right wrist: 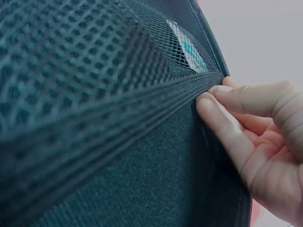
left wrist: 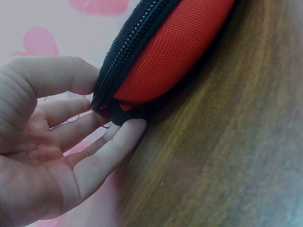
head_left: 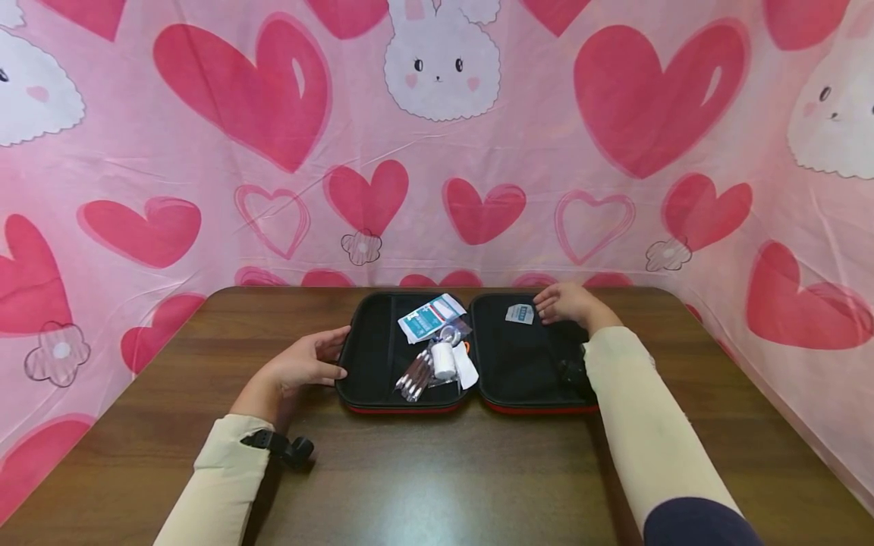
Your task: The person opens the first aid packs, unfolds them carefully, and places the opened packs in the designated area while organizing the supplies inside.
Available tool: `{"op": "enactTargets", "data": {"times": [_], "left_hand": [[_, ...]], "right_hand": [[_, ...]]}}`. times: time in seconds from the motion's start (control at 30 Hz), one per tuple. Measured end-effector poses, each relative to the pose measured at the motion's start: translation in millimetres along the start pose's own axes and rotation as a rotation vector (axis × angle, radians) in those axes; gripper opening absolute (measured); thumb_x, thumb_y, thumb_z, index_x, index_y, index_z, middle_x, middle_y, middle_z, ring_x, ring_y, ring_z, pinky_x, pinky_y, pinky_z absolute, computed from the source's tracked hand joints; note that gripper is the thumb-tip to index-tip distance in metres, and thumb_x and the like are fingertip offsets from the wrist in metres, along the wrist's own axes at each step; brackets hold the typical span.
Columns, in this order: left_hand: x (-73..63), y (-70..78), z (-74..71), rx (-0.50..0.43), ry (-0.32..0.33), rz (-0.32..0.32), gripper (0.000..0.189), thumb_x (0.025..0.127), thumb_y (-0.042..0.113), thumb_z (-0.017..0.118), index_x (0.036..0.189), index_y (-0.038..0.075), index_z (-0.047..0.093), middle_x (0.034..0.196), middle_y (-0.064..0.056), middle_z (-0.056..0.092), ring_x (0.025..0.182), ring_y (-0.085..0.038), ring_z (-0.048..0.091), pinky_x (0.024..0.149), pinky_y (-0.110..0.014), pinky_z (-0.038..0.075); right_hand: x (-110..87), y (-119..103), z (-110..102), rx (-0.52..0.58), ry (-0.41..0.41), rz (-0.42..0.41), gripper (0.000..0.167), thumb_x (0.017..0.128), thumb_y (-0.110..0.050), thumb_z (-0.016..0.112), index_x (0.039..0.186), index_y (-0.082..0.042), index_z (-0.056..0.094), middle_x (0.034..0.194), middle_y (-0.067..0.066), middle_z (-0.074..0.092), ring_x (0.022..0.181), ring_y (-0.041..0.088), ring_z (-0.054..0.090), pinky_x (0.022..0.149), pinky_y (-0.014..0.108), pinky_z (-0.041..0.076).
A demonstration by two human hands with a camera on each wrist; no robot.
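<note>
On the table (head_left: 375, 455), the case (head_left: 512, 368) is gripped, seemingly for steadiness, by the left hand (head_left: 307, 362); its band (right wrist: 156, 102) is pinched by the right hand (head_left: 572, 305).

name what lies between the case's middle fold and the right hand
Head view: a small printed packet; the right wrist view shows black mesh over it.

Pinches ribbed band (right wrist: 142, 104) of black mesh pocket (right wrist: 71, 56) with right hand (right wrist: 270, 146), at case rim (right wrist: 243, 208). Shows white-and-teal packet (right wrist: 188, 47) behind mesh, just above and left of grip; shows dark lining (right wrist: 137, 175) below and left of grip.
</note>
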State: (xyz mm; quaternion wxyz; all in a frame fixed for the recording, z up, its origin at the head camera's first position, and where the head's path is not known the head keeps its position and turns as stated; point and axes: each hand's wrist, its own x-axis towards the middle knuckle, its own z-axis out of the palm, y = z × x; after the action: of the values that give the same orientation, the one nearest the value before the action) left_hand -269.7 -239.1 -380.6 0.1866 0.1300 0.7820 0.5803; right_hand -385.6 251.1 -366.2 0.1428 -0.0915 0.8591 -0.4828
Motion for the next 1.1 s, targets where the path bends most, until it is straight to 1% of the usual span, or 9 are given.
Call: {"op": "enactTargets", "data": {"times": [0.1,0.23,0.43,0.53,0.67,0.77,0.9,1.1], "left_hand": [[-0.3,0.4,0.2,-0.003,-0.001,0.002,0.086,0.083,-0.006,0.069,0.153,-0.002,0.02,0.153,-0.03,0.024,0.137,-0.046,0.03,0.085,-0.042,0.055],[0.1,0.8,0.6,-0.002,-0.001,0.004,0.086,0.083,-0.006,0.069,0.153,-0.002,0.02,0.153,-0.03,0.025,0.136,-0.046,0.032,0.085,-0.042,0.055],[0.3,0.6,0.3,0.005,0.011,0.006,0.085,0.082,-0.007,0.069,0.153,-0.002,0.022,0.152,-0.03,0.027,0.136,-0.046,0.033,0.083,-0.041,0.056],[0.6,0.5,1.5,-0.001,0.01,0.007,0.085,0.082,-0.007,0.068,0.153,-0.002,0.022,0.152,-0.031,0.028,0.134,-0.046,0.035,0.083,-0.041,0.056],[1.0,0.7,2.7,-0.001,0.014,0.008,0.084,0.082,-0.008,0.068,0.152,-0.003,0.022,0.151,-0.031,0.028,0.134,-0.046,0.035,0.082,-0.041,0.056],[0.9,0.9,2.8,0.008,0.013,0.011,0.084,0.082,-0.008,0.068,0.152,-0.003,0.021,0.151,-0.032,0.027,0.134,-0.046,0.035,0.082,-0.041,0.056],[0.4,0.5,2.8,0.012,0.006,0.014,0.085,0.082,-0.007,0.068,0.152,-0.004,0.02,0.152,-0.032,0.025,0.135,-0.048,0.033,0.083,-0.043,0.056],[-0.5,0.1,2.8,0.012,0.014,0.011,0.085,0.082,-0.007,0.069,0.152,-0.003,0.021,0.152,-0.031,0.026,0.136,-0.047,0.032,0.084,-0.043,0.056]], "right_hand": [[0.6,-2.4,0.8,-0.014,-0.022,-0.003,0.036,0.091,0.011,0.054,0.124,0.02,0.044,0.114,0.032,0.056,0.086,0.024,0.064,0.086,0.044,0.054],[-1.4,-6.6,0.5,-0.044,-0.027,0.002,0.036,0.092,0.009,0.054,0.125,0.019,0.043,0.113,0.031,0.054,0.088,0.027,0.063,0.089,0.045,0.053],[-6.2,-9.4,-2.6,-0.06,-0.019,0.012,0.04,0.094,0.006,0.053,0.13,0.019,0.041,0.12,0.032,0.052,0.098,0.033,0.062,0.092,0.043,0.051],[-9.2,-11.2,-3.9,-0.064,-0.003,0.006,0.04,0.095,0.006,0.053,0.13,0.02,0.041,0.119,0.033,0.052,0.098,0.033,0.061,0.091,0.043,0.052],[-13.2,-16.0,-5.7,-0.092,0.031,-0.017,0.04,0.094,0.003,0.056,0.128,0.019,0.044,0.113,0.03,0.057,0.096,0.034,0.062,0.087,0.041,0.054],[-16.7,-19.4,-6.4,-0.114,0.035,-0.035,0.039,0.093,0.002,0.059,0.127,0.018,0.046,0.11,0.028,0.059,0.097,0.038,0.062,0.085,0.04,0.055],[-22.0,-22.8,-4.4,-0.146,0.035,-0.045,0.039,0.092,0.0,0.062,0.126,0.016,0.05,0.111,0.028,0.061,0.1,0.041,0.062,0.084,0.039,0.055],[-28.5,-30.6,1.8,-0.22,0.038,-0.087,0.039,0.091,-0.002,0.065,0.125,0.013,0.053,0.116,0.029,0.061,0.099,0.036,0.063,0.084,0.04,0.056]]}}
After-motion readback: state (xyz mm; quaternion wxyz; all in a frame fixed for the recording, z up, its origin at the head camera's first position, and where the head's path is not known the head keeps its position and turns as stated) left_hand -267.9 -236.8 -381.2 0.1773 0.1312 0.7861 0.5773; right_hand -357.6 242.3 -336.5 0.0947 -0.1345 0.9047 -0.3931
